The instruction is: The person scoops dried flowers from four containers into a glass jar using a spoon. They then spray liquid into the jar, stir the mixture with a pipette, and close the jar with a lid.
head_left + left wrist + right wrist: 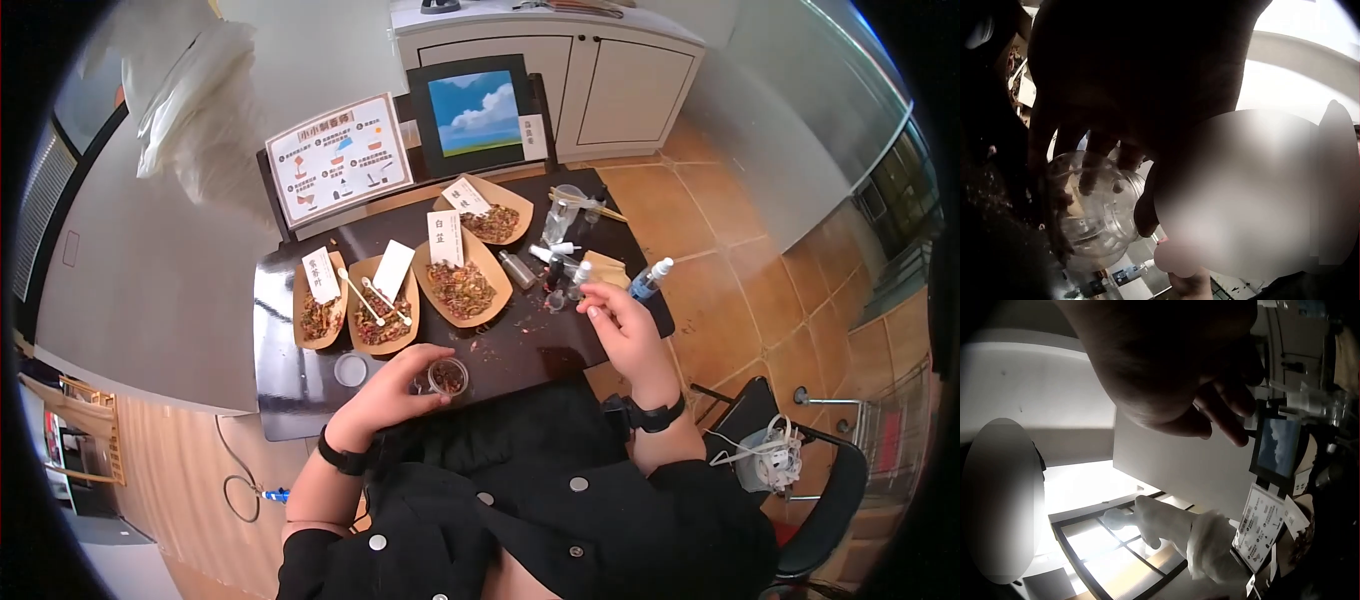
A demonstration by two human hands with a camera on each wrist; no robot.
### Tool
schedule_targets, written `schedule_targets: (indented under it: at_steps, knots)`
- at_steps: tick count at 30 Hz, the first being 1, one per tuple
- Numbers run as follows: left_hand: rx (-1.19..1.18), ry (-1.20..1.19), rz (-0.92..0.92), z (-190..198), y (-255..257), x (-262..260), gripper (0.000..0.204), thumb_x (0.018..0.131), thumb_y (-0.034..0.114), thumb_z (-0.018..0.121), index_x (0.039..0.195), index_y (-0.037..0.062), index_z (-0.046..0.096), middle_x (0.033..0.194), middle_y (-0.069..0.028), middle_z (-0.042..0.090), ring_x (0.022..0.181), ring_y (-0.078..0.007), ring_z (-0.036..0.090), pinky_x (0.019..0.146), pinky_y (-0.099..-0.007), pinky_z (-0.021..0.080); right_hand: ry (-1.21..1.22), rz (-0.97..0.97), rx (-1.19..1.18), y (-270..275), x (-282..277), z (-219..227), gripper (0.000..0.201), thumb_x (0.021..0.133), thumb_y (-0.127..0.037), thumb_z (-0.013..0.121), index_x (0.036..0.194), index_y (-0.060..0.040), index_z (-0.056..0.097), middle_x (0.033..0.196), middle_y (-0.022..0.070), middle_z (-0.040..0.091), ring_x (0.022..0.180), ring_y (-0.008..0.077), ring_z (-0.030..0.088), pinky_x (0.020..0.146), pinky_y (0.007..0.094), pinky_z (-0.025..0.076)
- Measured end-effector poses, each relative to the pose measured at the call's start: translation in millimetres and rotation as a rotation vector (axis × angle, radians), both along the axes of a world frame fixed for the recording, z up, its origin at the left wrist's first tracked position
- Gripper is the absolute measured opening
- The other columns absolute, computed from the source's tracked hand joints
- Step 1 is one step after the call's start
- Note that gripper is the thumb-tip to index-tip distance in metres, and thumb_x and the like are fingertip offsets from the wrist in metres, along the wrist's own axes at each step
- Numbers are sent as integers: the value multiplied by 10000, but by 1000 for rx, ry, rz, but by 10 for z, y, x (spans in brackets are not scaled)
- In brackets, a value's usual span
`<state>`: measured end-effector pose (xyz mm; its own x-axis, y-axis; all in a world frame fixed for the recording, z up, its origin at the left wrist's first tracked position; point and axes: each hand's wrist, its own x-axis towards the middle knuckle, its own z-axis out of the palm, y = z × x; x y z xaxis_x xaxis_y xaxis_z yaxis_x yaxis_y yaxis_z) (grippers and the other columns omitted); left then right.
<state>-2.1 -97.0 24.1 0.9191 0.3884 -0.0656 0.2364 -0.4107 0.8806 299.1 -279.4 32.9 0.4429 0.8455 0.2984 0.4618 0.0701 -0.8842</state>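
My left hand point(402, 388) curls its fingers and thumb around a small clear jar point(449, 377) at the table's near edge. Dried plant bits lie inside it. From the left wrist the jar point(1094, 212) looks transparent, with fingers along its far side. A round lid point(350, 369) lies left of this hand. My right hand point(632, 338) is raised over the table's right side with loosely bent fingers, and nothing shows between them. Close to its fingertips in the head view are a small spray bottle point(580, 279) and a blue-labelled spray bottle point(652, 279).
Several brown paper trays of dried herbs, such as the front one point(465, 295), carry paper labels. Two white spoons point(362, 300) lie across one tray. A clear cup point(562, 214), small bottles and sticks point(592, 207) crowd the right. An instruction board point(338, 160) and framed picture point(475, 112) stand behind.
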Motion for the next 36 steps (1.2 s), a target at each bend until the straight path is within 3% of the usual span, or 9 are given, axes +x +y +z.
schedule_targets:
  at_steps: [11, 13, 21, 26, 29, 33, 36]
  knots:
    - [193, 37, -8, -257, -129, 383, 615, 784, 87, 785, 1344, 66, 531, 1278, -113, 538, 1192, -264, 551, 1006, -356, 454, 42, -113, 20, -576, 237, -36, 250, 966, -31, 569, 1207, 14, 615, 977, 105, 694, 914, 152, 681, 797, 268, 520]
    - [284, 43, 51, -293, -123, 397, 601, 782, 125, 785, 1322, 57, 529, 1296, -157, 522, 1199, -332, 562, 1009, -384, 479, 45, -117, 26, -644, 265, -72, 251, 965, -30, 569, 1208, 12, 615, 972, 102, 692, 916, 152, 681, 801, 268, 520]
    - [375, 7, 198, -383, -75, 476, 579, 801, 130, 769, 1316, 37, 523, 1270, -173, 546, 1181, -365, 567, 989, -395, 483, 58, -134, -41, -714, 271, -113, 253, 963, -33, 576, 1211, -2, 616, 960, 83, 686, 909, 145, 678, 800, 267, 519]
    - [386, -9, 300, -426, 3, 539, 597, 800, 125, 774, 1330, 23, 517, 1266, -181, 559, 1173, -368, 574, 988, -402, 483, 51, -72, -93, -379, 210, -309, 201, 980, -57, 582, 1165, 7, 630, 967, 64, 677, 900, 115, 635, 790, 262, 500]
    - [423, -24, 351, -467, 25, 540, 635, 799, 132, 779, 1361, 29, 503, 1278, -191, 558, 1183, -375, 569, 993, -407, 481, -84, 10, -111, -42, 107, -311, 195, 947, -87, 622, 1125, -14, 649, 1009, 100, 669, 910, 167, 651, 787, 285, 509]
    - [537, -24, 415, -491, -27, 442, 665, 800, 137, 781, 1390, 38, 490, 1304, -203, 545, 1194, -385, 561, 996, -411, 482, -381, 31, 17, 508, -3, -454, 217, 918, -72, 591, 1124, -17, 633, 1102, 154, 649, 949, 355, 656, 814, 410, 533]
    - [516, -40, 401, -481, -35, 284, 676, 802, 117, 785, 1405, 51, 487, 1328, -186, 534, 1184, -361, 570, 960, -396, 508, -535, -70, -100, 846, -115, -507, 175, 915, -54, 528, 1067, 12, 585, 1020, 189, 617, 936, 363, 664, 779, 442, 543]
